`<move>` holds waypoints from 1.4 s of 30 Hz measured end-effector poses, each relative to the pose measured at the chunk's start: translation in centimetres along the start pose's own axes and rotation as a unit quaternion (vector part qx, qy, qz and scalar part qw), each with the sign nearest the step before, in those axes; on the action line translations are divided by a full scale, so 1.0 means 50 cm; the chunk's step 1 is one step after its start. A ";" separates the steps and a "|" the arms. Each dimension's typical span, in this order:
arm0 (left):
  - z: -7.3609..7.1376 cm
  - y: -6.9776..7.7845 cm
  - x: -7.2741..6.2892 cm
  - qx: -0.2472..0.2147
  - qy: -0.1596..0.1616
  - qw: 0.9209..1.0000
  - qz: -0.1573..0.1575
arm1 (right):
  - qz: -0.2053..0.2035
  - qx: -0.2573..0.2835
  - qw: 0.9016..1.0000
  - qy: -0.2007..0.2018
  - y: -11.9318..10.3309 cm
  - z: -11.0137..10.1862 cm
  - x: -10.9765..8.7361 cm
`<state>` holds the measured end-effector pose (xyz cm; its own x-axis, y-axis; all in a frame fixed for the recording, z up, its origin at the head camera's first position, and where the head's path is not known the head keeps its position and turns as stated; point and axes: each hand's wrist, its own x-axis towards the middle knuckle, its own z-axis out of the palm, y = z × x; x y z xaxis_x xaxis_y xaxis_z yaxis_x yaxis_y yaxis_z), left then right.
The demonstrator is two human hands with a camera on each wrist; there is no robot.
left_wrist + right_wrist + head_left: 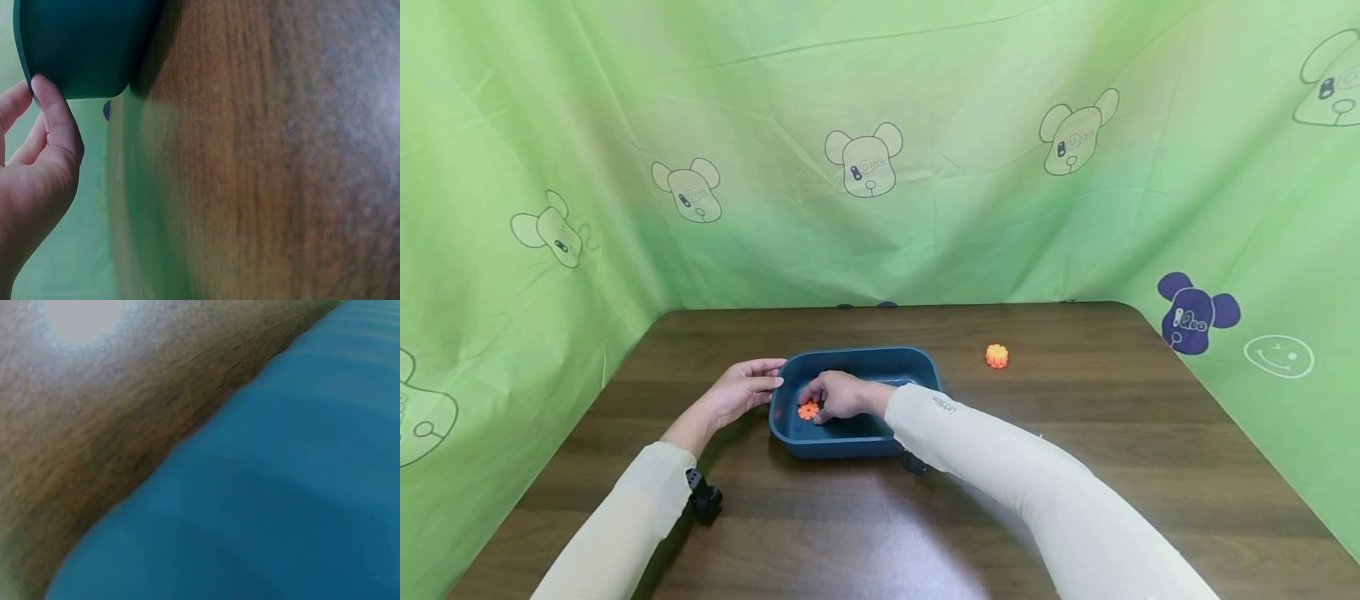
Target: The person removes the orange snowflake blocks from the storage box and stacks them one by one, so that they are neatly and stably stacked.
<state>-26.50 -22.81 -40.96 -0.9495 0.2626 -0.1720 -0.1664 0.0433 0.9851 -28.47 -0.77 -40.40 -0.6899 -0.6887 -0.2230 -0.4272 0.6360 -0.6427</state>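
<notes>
A dark blue rectangular plastic bin (850,450) stands on the table. My left hand (743,392) pinches the bin's left end at the rim. In the left wrist view, the thumb of that hand (44,181) lies against the outer wall of the bin (87,50), with the other fingers on the far side of the rim. My right hand (841,395) reaches down inside the bin at its left part. Its thumb and fingers curl around a small orange flower-shaped piece (808,411). In the right wrist view, the blue bin wall (281,487) hides that hand.
A small orange and yellow scalloped piece (997,357) sits on the wooden table (1075,417), to the right of the bin. Behind the table and along its sides hangs a green cloth (940,233) printed with cartoon heads.
</notes>
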 end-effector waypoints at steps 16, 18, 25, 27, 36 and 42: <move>-0.003 0.001 -0.001 0.004 -0.001 1.000 -0.005 | -0.002 -0.003 1.000 0.010 0.000 0.001 0.001; -0.002 0.002 -0.001 0.005 -0.001 1.000 -0.003 | -0.003 -0.003 1.000 0.011 0.000 0.001 0.001; -0.002 0.004 -0.003 0.004 -0.003 1.000 -0.004 | -0.011 0.007 1.000 0.006 0.000 0.001 0.001; -0.003 0.003 -0.003 0.003 -0.003 1.000 -0.004 | -0.013 0.009 1.000 0.002 0.000 0.000 0.000; -0.005 0.003 0.000 0.003 -0.005 1.000 -0.002 | -0.012 0.011 1.000 -0.008 -0.004 -0.003 -0.004; -0.003 0.004 -0.002 0.003 -0.007 1.000 -0.002 | -0.016 0.017 1.000 -0.007 -0.002 -0.002 -0.001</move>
<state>-26.50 -22.98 -40.75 -0.9448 0.2759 -0.1768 -0.1696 0.0497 0.9843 -28.45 -0.74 -40.23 -0.6683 -0.7131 -0.2116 -0.4282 0.6014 -0.6745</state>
